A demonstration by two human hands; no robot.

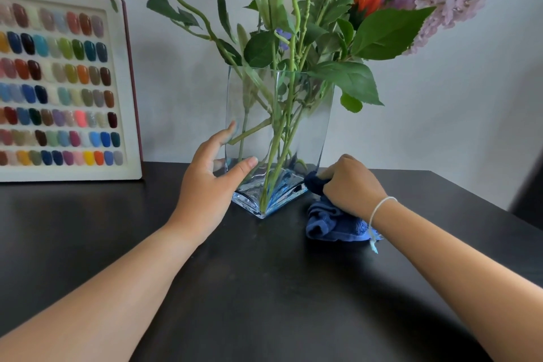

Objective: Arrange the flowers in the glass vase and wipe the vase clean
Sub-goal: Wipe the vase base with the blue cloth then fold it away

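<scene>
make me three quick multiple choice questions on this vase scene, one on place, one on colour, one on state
1. Where is the cloth?
A. right of the vase's base
B. inside the vase
C. on the nail colour board

2. What colour is the cloth?
A. red
B. blue
C. white

3. What is the left hand doing?
A. lifting a flower
B. resting flat on the table
C. bracing the vase

Answers:
1 A, it lies bunched on the table under the right hand, by the vase's bottom right corner.
2 B, its folds are blue.
3 C, its fingers and thumb touch the glass.

Single head-worn wide-angle view, forward and down, close over the dark table [264,288].
</scene>
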